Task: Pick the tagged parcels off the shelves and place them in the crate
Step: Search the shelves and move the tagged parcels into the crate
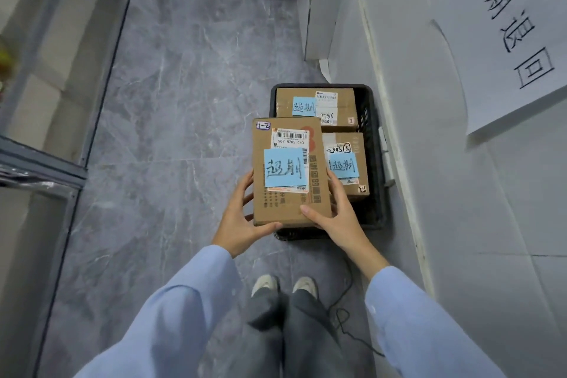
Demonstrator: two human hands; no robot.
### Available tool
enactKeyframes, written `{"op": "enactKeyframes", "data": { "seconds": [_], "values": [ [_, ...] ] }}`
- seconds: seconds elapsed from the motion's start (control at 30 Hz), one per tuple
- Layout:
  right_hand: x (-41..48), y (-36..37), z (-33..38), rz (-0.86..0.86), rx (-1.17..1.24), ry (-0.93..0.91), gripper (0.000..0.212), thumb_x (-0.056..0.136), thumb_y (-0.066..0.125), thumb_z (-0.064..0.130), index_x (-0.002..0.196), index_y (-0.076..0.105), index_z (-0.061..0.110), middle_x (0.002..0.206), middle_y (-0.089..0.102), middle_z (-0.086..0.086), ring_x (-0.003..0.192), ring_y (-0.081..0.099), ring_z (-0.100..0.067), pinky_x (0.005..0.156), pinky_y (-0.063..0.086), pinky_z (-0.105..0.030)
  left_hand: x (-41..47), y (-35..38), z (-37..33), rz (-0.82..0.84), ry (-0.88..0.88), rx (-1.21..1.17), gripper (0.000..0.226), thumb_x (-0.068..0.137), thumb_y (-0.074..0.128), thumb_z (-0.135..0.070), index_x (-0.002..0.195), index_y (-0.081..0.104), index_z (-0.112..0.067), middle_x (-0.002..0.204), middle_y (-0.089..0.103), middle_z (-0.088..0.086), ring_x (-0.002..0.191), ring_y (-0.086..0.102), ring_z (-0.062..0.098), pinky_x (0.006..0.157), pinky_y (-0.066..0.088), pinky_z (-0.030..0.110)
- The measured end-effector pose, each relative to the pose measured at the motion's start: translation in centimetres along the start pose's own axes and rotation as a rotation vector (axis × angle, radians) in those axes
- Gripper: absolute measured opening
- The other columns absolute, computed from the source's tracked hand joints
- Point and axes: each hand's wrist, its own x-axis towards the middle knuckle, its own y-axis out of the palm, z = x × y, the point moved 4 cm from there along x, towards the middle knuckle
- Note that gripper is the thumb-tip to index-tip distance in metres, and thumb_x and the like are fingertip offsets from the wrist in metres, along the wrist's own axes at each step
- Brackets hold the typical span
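parcel over crate's left | far box behind near box, inside | wall seemingly touching right

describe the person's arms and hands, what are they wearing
Both arms are in long, loose light-blue sleeves, the left sleeve and right sleeve ending at the wrists. The left hand and right hand are bare: no gloves, and no watch or rings show.

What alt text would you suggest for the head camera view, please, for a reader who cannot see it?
A person's left hand and right hand hold a cardboard parcel with a blue tag over a black crate on a grey floor. A far parcel and a near parcel, both tagged, already lie in it. A paper sign is on the wall at right.
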Motion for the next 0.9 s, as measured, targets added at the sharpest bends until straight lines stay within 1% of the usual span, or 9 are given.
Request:
{"op": "enactKeyframes", "data": {
  "seconds": [0.07,0.17,0.33,0.4,0.5,0.6,0.67,0.77,0.9],
  "values": [
    [1.1,-0.3,-0.8,-0.022,0.029,0.009,0.093,0.075,0.082,0.035,0.149,0.026,0.046,0.141,0.044,0.03,0.128,0.044,0.009,0.109,0.044,-0.045,1.2,0.6,0.6,0.003,-0.007,0.009,0.107,0.067,0.089,-0.014,0.144,0.023,-0.05,0.131,0.038,-0.048,0.126,0.042,-0.012,0.078,0.051,0.01],
    [2.4,-0.7,-2.3,-0.079,0.07,0.023,0.087,0.076,0.083,0.033,0.144,0.03,0.051,0.137,0.047,0.03,0.129,0.048,-0.001,0.103,0.048,-0.05,2.5,1.5,1.6,0.015,-0.015,0.016,0.107,0.067,0.089,-0.013,0.144,0.023,-0.049,0.13,0.037,-0.049,0.124,0.041,-0.016,0.078,0.049,0.007],
    [3.6,-1.0,-4.3,-0.132,0.063,0.011,0.086,0.077,0.082,0.035,0.145,0.031,0.049,0.143,0.049,0.016,0.132,0.047,-0.006,0.108,0.044,-0.05,4.1,2.4,3.5,0.025,0.013,0.024,0.113,0.065,0.091,-0.015,0.15,0.021,-0.042,0.145,0.034,-0.031,0.131,0.04,-0.005,0.082,0.048,0.008],
    [3.9,-1.0,-5.0,-0.143,0.064,0.015,0.086,0.077,0.082,0.036,0.144,0.032,0.049,0.143,0.05,0.015,0.132,0.048,-0.006,0.106,0.045,-0.052,4.6,2.4,4.0,0.043,0.011,0.029,0.114,0.065,0.091,-0.017,0.15,0.02,-0.043,0.146,0.033,-0.033,0.131,0.04,-0.006,0.082,0.048,0.007],
    [4.2,-1.0,-5.4,-0.162,0.08,0.017,0.085,0.079,0.082,0.028,0.145,0.032,0.047,0.142,0.05,0.018,0.131,0.047,-0.001,0.105,0.047,-0.051,5.2,2.2,4.5,0.068,0.016,0.045,0.113,0.065,0.091,-0.018,0.15,0.02,-0.043,0.143,0.032,-0.039,0.129,0.04,-0.011,0.082,0.046,0.006],
    [4.3,-1.4,-5.7,-0.173,0.091,0.001,0.084,0.08,0.081,0.023,0.147,0.033,0.041,0.142,0.051,0.016,0.131,0.046,0.001,0.109,0.044,-0.046,5.6,2.0,4.8,0.097,0.022,0.054,0.112,0.065,0.091,-0.02,0.151,0.022,-0.041,0.146,0.034,-0.033,0.126,0.043,-0.012,0.084,0.046,0.007],
    [4.4,-1.9,-5.9,-0.177,0.111,0.003,0.084,0.08,0.081,0.022,0.146,0.034,0.043,0.141,0.052,0.015,0.132,0.047,-0.001,0.108,0.045,-0.048,5.8,1.9,5.0,0.112,0.029,0.061,0.107,0.065,0.09,-0.025,0.149,0.025,-0.042,0.146,0.037,-0.031,0.126,0.045,-0.009,0.087,0.048,0.01],
    [4.1,-3.1,-6.3,-0.196,0.139,0.026,0.082,0.076,0.082,0.031,0.14,0.036,0.054,0.138,0.055,0.017,0.128,0.052,-0.004,0.101,0.049,-0.053,6.4,1.6,5.5,0.111,0.018,0.038,0.092,0.069,0.085,-0.034,0.145,0.035,-0.041,0.144,0.045,-0.025,0.127,0.048,-0.003,0.092,0.048,0.018],
    [3.1,-5.5,-6.9,-0.245,0.139,0.044,0.086,0.072,0.081,0.037,0.143,0.035,0.05,0.132,0.061,0.014,0.123,0.058,-0.008,0.097,0.052,-0.053,7.9,1.0,6.8,0.072,-0.015,0.019,0.074,0.075,0.078,-0.05,0.14,0.046,-0.036,0.136,0.054,-0.022,0.125,0.051,-0.002,0.097,0.046,0.026]
  ]
}}
